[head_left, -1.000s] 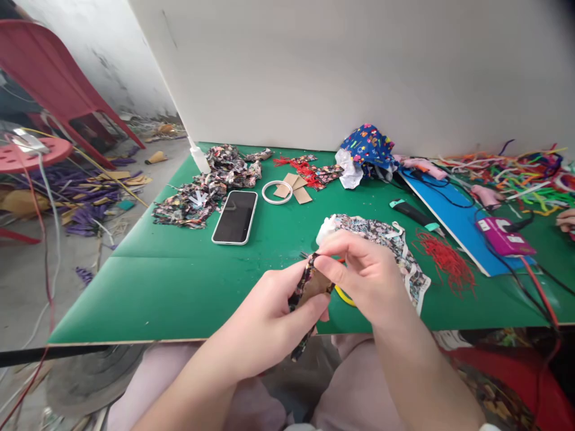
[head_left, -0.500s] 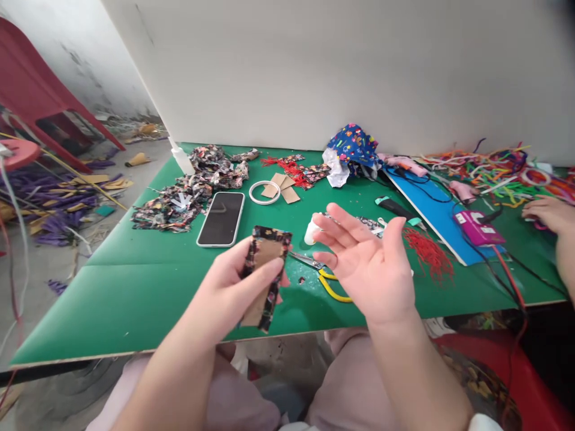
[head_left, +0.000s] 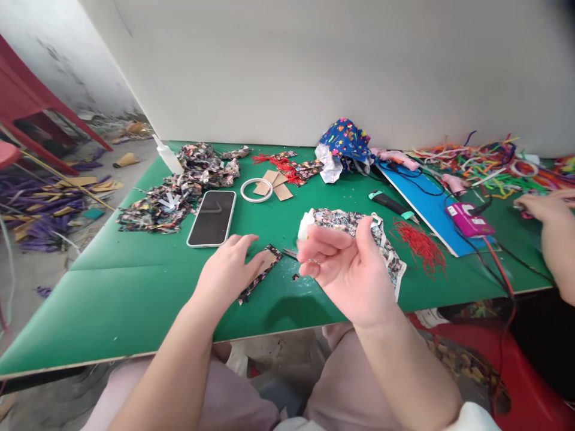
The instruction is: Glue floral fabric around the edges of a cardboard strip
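- Centrally, a fabric-edged cardboard strip (head_left: 265,267) lies aslant on the green table (head_left: 135,299), partly under the left hand's thumb and left of the right hand.
- The left hand (head_left: 229,266), palm down, is loosely open, thumb and fingers apart; whether it touches the strip cannot be told.
- The right hand (head_left: 348,272), raised right of center, is half open, thumb up and fingers bent, nothing visible in its grasp.
- It screens parts of the scissors (head_left: 291,254), a white bottle (head_left: 305,224) and patterned fabric (head_left: 341,219).
- A phone (head_left: 212,218) lies left of center, near the left hand; red threads (head_left: 420,248) lie right of center.
- Another person's hand (head_left: 545,209) appears at the right edge.
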The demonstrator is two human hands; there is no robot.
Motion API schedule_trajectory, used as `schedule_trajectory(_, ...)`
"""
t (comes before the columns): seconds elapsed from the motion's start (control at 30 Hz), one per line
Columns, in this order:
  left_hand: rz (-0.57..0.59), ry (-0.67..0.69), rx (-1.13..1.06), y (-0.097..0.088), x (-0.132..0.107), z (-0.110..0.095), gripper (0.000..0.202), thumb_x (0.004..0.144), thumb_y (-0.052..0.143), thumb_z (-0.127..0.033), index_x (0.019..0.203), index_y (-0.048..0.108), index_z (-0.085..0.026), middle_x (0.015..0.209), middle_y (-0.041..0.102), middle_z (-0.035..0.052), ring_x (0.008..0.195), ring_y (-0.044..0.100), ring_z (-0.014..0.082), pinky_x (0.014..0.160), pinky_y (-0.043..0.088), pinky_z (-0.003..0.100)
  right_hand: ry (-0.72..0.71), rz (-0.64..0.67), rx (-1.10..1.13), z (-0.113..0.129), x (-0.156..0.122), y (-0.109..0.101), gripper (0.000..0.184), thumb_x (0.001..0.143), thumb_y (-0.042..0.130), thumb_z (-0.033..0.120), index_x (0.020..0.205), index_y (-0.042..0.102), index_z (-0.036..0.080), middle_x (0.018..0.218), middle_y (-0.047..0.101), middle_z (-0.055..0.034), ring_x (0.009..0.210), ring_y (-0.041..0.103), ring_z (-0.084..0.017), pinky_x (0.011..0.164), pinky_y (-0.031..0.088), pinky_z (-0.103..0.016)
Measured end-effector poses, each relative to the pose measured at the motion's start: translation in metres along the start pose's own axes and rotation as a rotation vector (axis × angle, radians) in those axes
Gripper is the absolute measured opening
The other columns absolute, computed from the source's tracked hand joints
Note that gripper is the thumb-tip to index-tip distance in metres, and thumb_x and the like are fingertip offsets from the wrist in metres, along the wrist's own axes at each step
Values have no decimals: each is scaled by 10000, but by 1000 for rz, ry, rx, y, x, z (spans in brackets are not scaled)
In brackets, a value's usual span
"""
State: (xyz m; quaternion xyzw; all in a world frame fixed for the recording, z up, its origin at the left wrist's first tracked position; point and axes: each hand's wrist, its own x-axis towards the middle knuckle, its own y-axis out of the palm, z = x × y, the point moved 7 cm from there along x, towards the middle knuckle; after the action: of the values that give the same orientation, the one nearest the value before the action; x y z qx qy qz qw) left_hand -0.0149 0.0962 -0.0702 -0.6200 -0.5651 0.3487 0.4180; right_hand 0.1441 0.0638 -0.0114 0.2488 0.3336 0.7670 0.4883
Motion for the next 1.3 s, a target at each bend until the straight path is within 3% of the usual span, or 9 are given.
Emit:
schedule_trajectory(0.07, -191, 61, -25, -12, -1, -2, 392, 861, 454, -421, 1150, 574, -185, 1195, 550, 121, 1028, 589, 256, 851, 483, 365, -51, -52, 1, 2, 0, -5, 643, 916, 270, 570, 507, 568, 174, 430, 493, 1, 483, 540, -104, 486, 448, -208)
schedule_trajectory(0.13, -302, 78, -91, -20, -2, -1, 372, 863, 467, -388, 1150, 581, -182, 1247, 509, 121, 1042, 579, 242, 850, 502, 363, -68, -103, 16, 1, 0, -10, 614, 918, 342, 521, 407, 345, 180, 370, 260, 51, 362, 351, -71, 374, 302, -184)
schedule_trajectory(0.2, -344, 76, -157, -24, -2, 0, 338, 861, 480, -363, 1133, 591, -195, 1245, 506, 108, 1018, 586, 226, 807, 530, 350, -74, -135, 7, 0, 1, -13, 590, 913, 393, 484, 428, 244, 182, 401, 184, 68, 355, 256, -55, 357, 226, -177)
schedule_trajectory(0.3, -378, 67, -234, -29, -4, 0, 315, 858, 493, -328, 1140, 584, -221, 1246, 503, 93, 999, 588, 208, 789, 544, 344, -54, -97, -35, -4, 4, -13, 580, 885, 389, 560, 455, 269, 191, 419, 230, 62, 367, 299, -65, 350, 256, -179)
schedule_trajectory(0.43, -430, 22, -335, -34, -7, 3, 389, 849, 509, -304, 1233, 515, -240, 1301, 454, 104, 1011, 585, 198, 779, 550, 333, 35, 3, -50, -11, 7, -6, 618, 779, 290, 760, 614, 513, 207, 540, 495, 11, 489, 515, -122, 383, 419, -221)
schedule_trajectory(0.63, -507, 1, -451, -44, -13, 1, 419, 833, 543, -268, 1250, 501, -255, 1288, 470, 95, 1005, 600, 194, 722, 552, 279, 49, 32, -131, -14, 4, 0, 766, 769, 157, 788, 969, 654, 240, 947, 693, -63, 829, 643, -176, 677, 547, -312)
schedule_trajectory(0.9, -604, 93, -589, -54, -22, -15, 366, 813, 581, -207, 1177, 554, -240, 1248, 503, 73, 944, 608, 162, 758, 537, 284, 19, 75, -270, -18, 3, 6, 861, 750, 54, 800, 1199, 576, 282, 1274, 597, -65, 1185, 538, -216, 946, 457, -401)
schedule_trajectory(1.03, -657, 174, -675, -62, -35, -29, 213, 797, 594, -188, 1005, 623, -226, 1057, 574, 36, 889, 593, 149, 745, 524, 279, 2, 130, -380, -20, 3, 11, 934, 700, -29, 822, 1322, 460, 325, 1422, 463, -32, 1323, 412, -217, 1051, 361, -444)
schedule_trajectory(1.3, -475, 316, -756, -65, -53, -63, 121, 789, 591, -103, 795, 617, -221, 779, 604, -7, 746, 561, 131, 650, 458, 266, -76, 259, -690, -23, -3, 18, 920, 678, 94, 857, 1446, 220, 365, 1542, 215, 35, 1434, 156, -219, 1139, 214, -459)
